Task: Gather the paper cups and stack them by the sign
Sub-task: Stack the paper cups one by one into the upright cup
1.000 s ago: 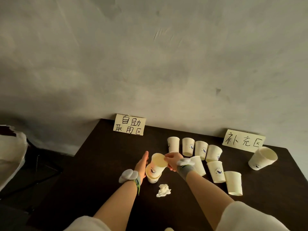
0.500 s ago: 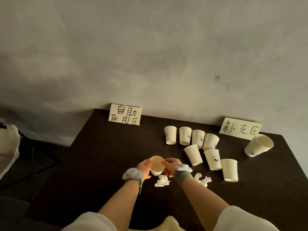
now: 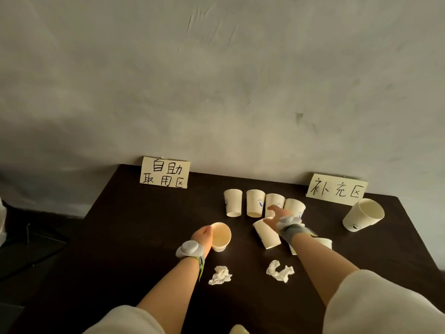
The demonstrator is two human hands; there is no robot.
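1. Eight pale paper cups show on the dark table [image 3: 144,237]:
   - four upside down in a back row, at [image 3: 232,202], [image 3: 254,202], [image 3: 274,201] and [image 3: 295,206];
   - one upside-down cup [image 3: 266,233] just in front of that row;
   - one cup [image 3: 323,242] mostly hidden behind the right forearm;
   - one open cup [image 3: 220,236] mouth-up near the left;
   - one tilted cup [image 3: 363,214] at far right.
2. Two cream handwritten paper signs stand against the wall: [image 3: 165,172] and [image 3: 337,192].
3. Two crumpled white tissue wads lie in front: [image 3: 220,275] and [image 3: 280,271].
4. Two bare hands: left [image 3: 203,237], right [image 3: 277,216].
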